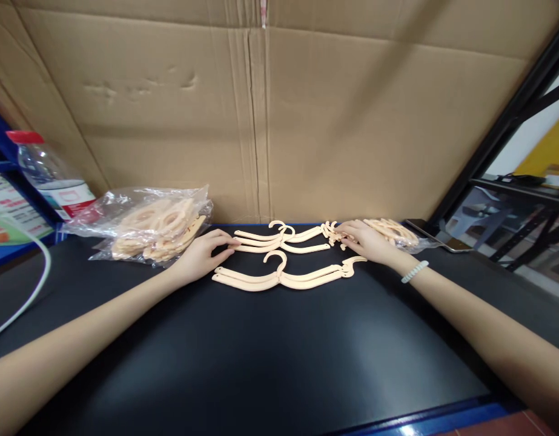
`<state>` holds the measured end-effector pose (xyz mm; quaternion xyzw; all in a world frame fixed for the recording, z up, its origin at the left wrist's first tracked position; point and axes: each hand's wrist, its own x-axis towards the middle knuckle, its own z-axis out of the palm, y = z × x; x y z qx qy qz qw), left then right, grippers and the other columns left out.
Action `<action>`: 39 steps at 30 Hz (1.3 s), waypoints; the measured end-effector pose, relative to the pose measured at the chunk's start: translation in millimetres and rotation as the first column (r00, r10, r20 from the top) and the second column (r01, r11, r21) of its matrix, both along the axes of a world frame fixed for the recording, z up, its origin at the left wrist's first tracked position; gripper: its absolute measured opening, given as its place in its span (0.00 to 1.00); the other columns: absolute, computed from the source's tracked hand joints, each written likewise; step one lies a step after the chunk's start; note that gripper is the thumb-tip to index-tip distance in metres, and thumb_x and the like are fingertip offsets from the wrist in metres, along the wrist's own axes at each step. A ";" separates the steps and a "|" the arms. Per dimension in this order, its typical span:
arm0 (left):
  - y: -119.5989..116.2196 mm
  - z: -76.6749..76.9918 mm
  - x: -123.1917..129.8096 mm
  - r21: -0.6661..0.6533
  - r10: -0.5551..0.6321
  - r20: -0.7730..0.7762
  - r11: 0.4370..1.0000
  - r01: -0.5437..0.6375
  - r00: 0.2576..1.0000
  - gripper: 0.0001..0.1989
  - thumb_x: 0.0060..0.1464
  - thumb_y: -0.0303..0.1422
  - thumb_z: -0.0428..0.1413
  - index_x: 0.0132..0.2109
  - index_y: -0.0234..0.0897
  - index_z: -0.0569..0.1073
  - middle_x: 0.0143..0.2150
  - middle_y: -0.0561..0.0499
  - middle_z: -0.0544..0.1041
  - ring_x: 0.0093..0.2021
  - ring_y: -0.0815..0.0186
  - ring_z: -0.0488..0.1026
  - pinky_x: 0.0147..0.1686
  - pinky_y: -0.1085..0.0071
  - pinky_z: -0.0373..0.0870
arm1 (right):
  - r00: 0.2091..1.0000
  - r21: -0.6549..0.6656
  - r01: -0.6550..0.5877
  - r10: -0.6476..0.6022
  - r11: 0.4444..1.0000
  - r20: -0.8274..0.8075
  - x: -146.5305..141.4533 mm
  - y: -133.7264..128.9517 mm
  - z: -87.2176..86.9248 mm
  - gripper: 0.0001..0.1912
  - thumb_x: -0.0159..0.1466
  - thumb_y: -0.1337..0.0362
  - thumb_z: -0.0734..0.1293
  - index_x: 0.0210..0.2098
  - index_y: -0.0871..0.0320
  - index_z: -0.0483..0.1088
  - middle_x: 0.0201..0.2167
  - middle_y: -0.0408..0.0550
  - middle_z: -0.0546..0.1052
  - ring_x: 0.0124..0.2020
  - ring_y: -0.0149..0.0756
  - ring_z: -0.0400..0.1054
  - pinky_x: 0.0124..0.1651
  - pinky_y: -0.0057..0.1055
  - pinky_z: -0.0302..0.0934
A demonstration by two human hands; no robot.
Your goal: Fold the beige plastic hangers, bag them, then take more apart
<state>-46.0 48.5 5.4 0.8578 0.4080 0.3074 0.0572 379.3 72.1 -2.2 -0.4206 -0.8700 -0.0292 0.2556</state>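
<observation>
The stacked hangers point(261, 243) on the surface point(270, 345) could be skewed if the left fingers point(232, 243), loosely bent at their ends, were dragged (whether anything is gripped by either hand cannot be told).

The person has two bare forearms, and both look slim and smooth. The left forearm point(97, 321) is wider near the picture border and becomes narrow little by little toward the wrist. The right forearm point(479, 309) has the same long, tapering shape. On the right wrist there is one bracelet point(414, 272), which is pale, almost white, with a light greenish tint. Its surface is bumpy, made of small rounded segments in a row; if they are beads or turns of a coil, I cannot tell. The left hand point(201, 254) and the right hand point(370, 242) have slender fingers. The fingernails are too small to describe.
</observation>
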 end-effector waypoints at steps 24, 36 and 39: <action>-18.3 5.7 3.5 -0.061 0.176 0.391 0.984 -0.165 0.903 0.18 0.54 0.50 0.55 0.33 0.39 0.70 0.38 0.46 0.78 0.42 0.56 0.77 0.46 0.58 0.74 | 0.599 -0.100 0.204 -0.205 0.974 -0.774 -11.1 -36.7 26.4 0.20 0.64 0.49 0.64 0.46 0.56 0.73 0.27 0.47 0.76 0.28 0.39 0.72 0.32 0.35 0.67; -35.0 0.6 23.9 -0.340 0.259 0.675 0.940 -0.021 0.691 0.18 0.42 0.46 0.66 0.30 0.38 0.71 0.36 0.47 0.79 0.43 0.54 0.76 0.50 0.53 0.70 | 0.344 -0.426 -0.318 -0.316 0.847 -0.884 -46.5 -58.2 19.7 0.16 0.56 0.56 0.73 0.40 0.52 0.69 0.39 0.48 0.77 0.42 0.40 0.72 0.44 0.38 0.70; -32.9 -1.1 22.7 -0.361 0.277 0.695 0.933 -0.012 0.664 0.18 0.41 0.44 0.67 0.30 0.38 0.71 0.35 0.49 0.79 0.42 0.55 0.76 0.50 0.54 0.69 | 0.397 -0.450 -0.403 -0.291 0.797 -0.870 -49.0 -60.2 21.7 0.15 0.57 0.55 0.73 0.39 0.52 0.68 0.38 0.47 0.76 0.44 0.41 0.72 0.48 0.40 0.69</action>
